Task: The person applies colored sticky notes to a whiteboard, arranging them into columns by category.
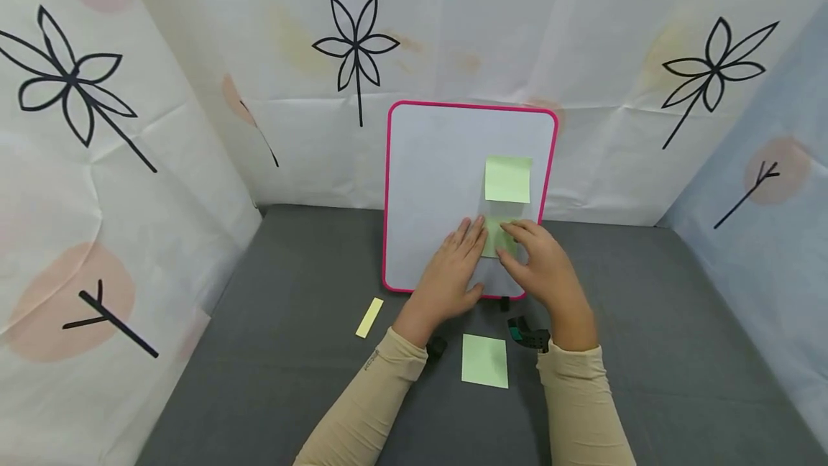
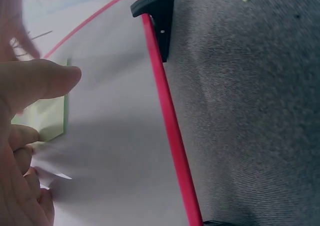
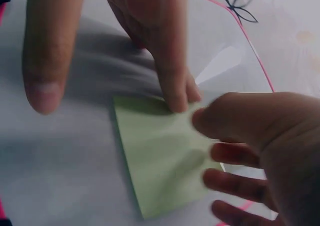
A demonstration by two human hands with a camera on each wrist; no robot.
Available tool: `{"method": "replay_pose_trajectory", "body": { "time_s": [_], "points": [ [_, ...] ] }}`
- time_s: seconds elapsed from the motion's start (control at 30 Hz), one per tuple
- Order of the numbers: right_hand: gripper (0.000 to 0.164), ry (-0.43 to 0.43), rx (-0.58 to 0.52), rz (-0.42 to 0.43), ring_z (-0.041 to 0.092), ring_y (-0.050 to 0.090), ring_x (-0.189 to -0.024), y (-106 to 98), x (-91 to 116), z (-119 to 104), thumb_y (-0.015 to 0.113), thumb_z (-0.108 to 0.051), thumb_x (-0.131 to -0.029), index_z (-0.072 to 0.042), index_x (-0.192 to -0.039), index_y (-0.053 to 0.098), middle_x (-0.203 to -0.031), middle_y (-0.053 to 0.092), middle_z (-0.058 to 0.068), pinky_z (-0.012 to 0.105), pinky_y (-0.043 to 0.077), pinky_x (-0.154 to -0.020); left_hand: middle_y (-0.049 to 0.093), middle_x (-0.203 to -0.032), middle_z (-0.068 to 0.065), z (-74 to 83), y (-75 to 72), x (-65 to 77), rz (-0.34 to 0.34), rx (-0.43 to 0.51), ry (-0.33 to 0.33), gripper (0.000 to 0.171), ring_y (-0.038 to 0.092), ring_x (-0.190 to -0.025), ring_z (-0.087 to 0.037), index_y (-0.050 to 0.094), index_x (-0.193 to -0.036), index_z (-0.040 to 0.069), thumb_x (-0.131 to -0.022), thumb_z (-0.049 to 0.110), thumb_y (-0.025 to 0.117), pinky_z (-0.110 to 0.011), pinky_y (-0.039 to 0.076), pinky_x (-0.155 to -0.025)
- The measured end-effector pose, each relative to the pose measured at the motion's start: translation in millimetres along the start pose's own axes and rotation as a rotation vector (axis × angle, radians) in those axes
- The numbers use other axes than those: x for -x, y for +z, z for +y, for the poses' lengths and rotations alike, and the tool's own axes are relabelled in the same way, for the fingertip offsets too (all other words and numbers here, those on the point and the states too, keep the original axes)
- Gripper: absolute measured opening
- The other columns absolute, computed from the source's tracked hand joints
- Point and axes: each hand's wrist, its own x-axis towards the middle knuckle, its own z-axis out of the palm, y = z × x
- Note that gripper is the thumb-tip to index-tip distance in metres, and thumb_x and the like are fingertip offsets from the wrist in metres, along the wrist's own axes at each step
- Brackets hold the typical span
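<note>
A whiteboard with a pink frame leans against the back wall. On its right half, a light green sticky note lies below another green sticky note. My left hand rests on the board with straight fingers, its fingertips at the lower note's left edge. From the right, my right hand reaches over the same note, fingers loosely bent. In the right wrist view, its fingertips are spread along one side of the note, with no paper pinched.
On the grey table, a third green sticky note lies between the forearms. A narrow yellow strip sits left of the left wrist. A black clip-like foot grips the board's lower edge. Patterned cloth walls surround the table.
</note>
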Motion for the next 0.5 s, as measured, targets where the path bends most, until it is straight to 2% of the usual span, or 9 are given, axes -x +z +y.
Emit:
{"method": "replay_pose_trajectory", "body": {
  "time_s": [0.1, 0.2, 0.4, 0.5],
  "points": [
    [0.045, -0.069, 0.018, 0.102, 0.042, 0.064, -0.124, 8, -3, -5, 0.078, -0.006, -0.094, 0.008, -0.135, 0.068, -0.135, 0.067, 0.023, 0.059, 0.055, -0.101, 0.001, -0.180, -0.004, -0.6, 2.5, 1.3, -0.004, -0.016, 0.002, 0.099, -0.003, -0.168, -0.024, 0.018, -0.170, 0.005, -0.096, 0.034, 0.077, -0.046, 0.017, -0.135],
    [0.041, -0.120, 0.032, 0.160, 0.042, 0.065, -0.125, 15, -5, -8, 0.074, -0.003, -0.095, 0.008, -0.134, 0.069, -0.138, 0.069, 0.021, 0.057, 0.056, -0.102, 0.000, -0.180, -0.004, -0.7, 3.7, 1.6, 0.002, -0.031, 0.005, 0.101, -0.003, -0.168, -0.024, 0.015, -0.170, 0.006, -0.096, 0.035, 0.077, -0.046, 0.017, -0.135],
    [0.032, -0.186, 0.045, 0.187, 0.040, 0.069, -0.119, 23, -4, -5, 0.072, 0.003, -0.095, 0.007, -0.126, 0.074, -0.134, 0.073, 0.019, 0.055, 0.057, -0.102, -0.004, -0.180, -0.003, -0.4, 4.0, 1.6, -0.017, -0.034, -0.003, 0.105, -0.006, -0.167, -0.023, 0.009, -0.170, 0.008, -0.096, 0.037, 0.077, -0.045, 0.015, -0.136],
    [0.032, -0.190, 0.042, 0.190, 0.040, 0.069, -0.118, 26, -3, -3, 0.072, 0.003, -0.095, 0.007, -0.126, 0.074, -0.134, 0.073, 0.018, 0.055, 0.057, -0.101, -0.003, -0.180, -0.003, 0.0, 2.6, 2.5, -0.019, -0.026, -0.007, 0.106, -0.004, -0.168, -0.024, 0.009, -0.170, 0.008, -0.096, 0.036, 0.078, -0.045, 0.015, -0.135]
  ]
}}
